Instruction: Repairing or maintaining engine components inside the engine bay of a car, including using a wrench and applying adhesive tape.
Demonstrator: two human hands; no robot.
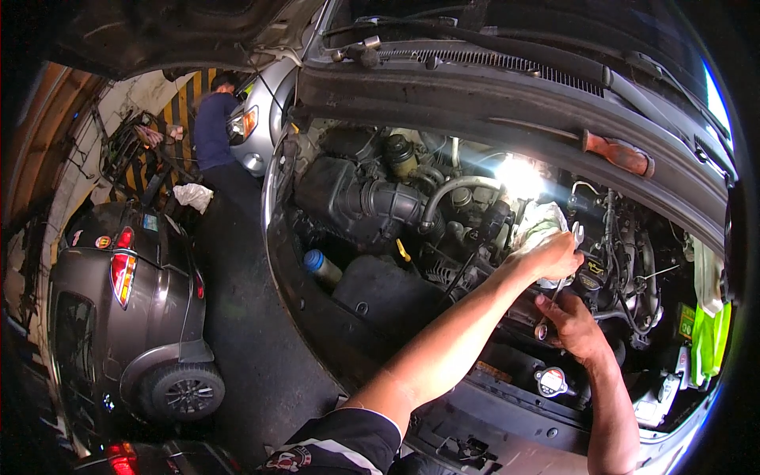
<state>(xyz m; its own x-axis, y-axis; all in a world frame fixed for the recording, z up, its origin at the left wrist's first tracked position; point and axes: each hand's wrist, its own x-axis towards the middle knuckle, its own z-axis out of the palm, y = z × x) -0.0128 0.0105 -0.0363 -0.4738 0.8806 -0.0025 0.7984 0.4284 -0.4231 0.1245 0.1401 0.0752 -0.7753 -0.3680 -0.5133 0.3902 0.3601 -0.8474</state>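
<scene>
Both my hands are over the engine (475, 237) of a car with its hood raised. My left hand (552, 257) is closed around a silver open-end wrench (579, 231), whose jaw sticks up past my fingers. A crumpled whitish cloth (541, 222) lies just beyond that hand. Below and slightly right, my right hand (579, 328) has its fingers curled near the front of the engine. What it grips, if anything, is hidden. The black oil filler cap (590, 277) is right beside both hands.
A bright work light (518, 178) shines behind the cloth. A screwdriver with a worn orange handle (619, 153) rests along the cowl. The radiator cap (550, 381) is near my right forearm. At left are a parked dark car (131, 317) and another person (218, 131) by a silver car.
</scene>
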